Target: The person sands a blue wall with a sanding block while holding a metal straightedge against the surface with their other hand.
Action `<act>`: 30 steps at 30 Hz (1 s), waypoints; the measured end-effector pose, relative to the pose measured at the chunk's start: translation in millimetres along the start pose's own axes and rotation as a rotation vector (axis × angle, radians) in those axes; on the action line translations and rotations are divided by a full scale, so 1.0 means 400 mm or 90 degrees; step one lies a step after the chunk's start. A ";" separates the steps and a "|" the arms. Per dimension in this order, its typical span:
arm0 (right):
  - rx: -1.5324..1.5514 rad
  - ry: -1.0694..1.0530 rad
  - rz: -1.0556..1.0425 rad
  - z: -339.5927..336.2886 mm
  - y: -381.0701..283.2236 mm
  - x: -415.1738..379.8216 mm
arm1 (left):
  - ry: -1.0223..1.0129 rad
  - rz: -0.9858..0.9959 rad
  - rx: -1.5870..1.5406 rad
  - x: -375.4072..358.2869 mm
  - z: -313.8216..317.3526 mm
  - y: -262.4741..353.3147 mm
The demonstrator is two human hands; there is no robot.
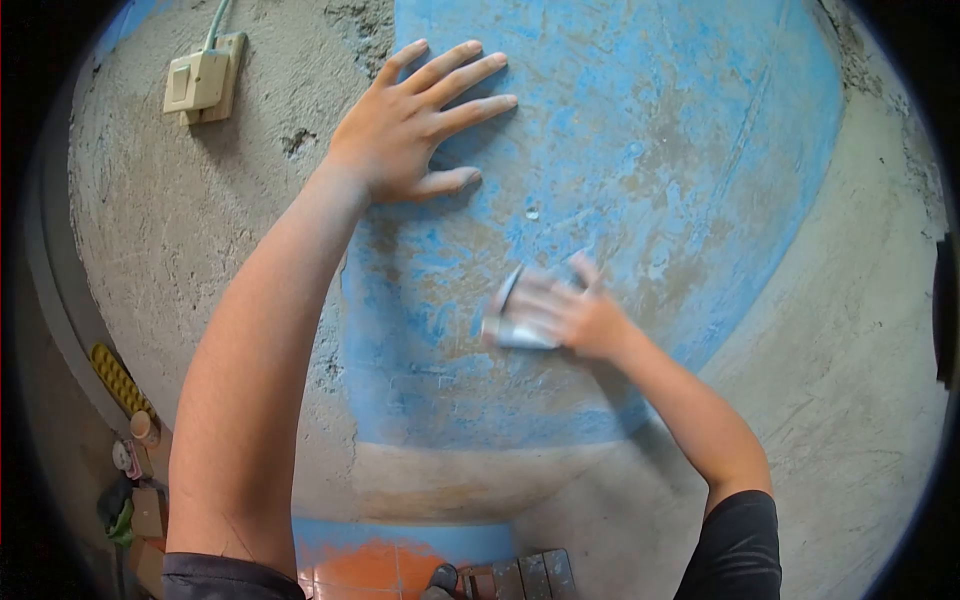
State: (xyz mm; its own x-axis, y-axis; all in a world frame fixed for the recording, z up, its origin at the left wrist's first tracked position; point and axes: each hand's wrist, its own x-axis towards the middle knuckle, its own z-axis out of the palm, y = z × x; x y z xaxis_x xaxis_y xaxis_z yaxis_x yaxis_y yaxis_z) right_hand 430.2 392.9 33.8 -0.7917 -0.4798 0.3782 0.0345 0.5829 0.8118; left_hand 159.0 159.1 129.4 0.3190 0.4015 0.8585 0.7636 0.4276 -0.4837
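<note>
My left hand [425,125] lies flat against the wall with its fingers spread, at the left edge of a worn blue painted area [600,130]. Nothing is in it. Lower and to the right, my right hand [565,310] is blurred by motion and presses a folded pale sheet [525,335] against the blue paint. The sheet looks light grey or white, and its exact kind cannot be made out. Blue paint around both hands is patchy, with grey-brown spots showing through.
A light switch [195,82] with a cable is on the bare wall at the upper left. A yellow tray-like object [120,378] and small items stand at the lower left. Below are orange tiles [365,568], a foot and dark slats [535,577].
</note>
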 end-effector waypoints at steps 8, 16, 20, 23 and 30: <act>-0.019 0.108 0.070 0.023 0.013 0.044 | 0.008 -0.002 -0.023 0.000 -0.001 0.000; -0.055 0.195 0.287 -0.060 0.114 0.109 | 0.029 -0.005 -0.027 -0.001 -0.006 -0.002; -0.036 0.059 -0.202 -0.001 0.086 0.029 | 0.035 -0.002 -0.011 -0.003 0.003 -0.002; -0.053 0.090 0.106 -0.075 0.137 0.034 | 0.035 -0.004 -0.019 -0.003 -0.004 -0.001; -0.087 0.081 -0.039 -0.006 0.103 -0.020 | 0.029 -0.013 0.001 0.000 -0.004 -0.003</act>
State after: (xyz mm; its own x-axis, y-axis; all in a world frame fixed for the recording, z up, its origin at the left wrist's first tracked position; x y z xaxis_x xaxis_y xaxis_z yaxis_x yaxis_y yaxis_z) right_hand 439.4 419.2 65.2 -0.7119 -0.5951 0.3729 0.0782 0.4605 0.8842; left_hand 159.0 157.4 130.1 0.3280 0.3558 0.8751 0.7695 0.4367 -0.4660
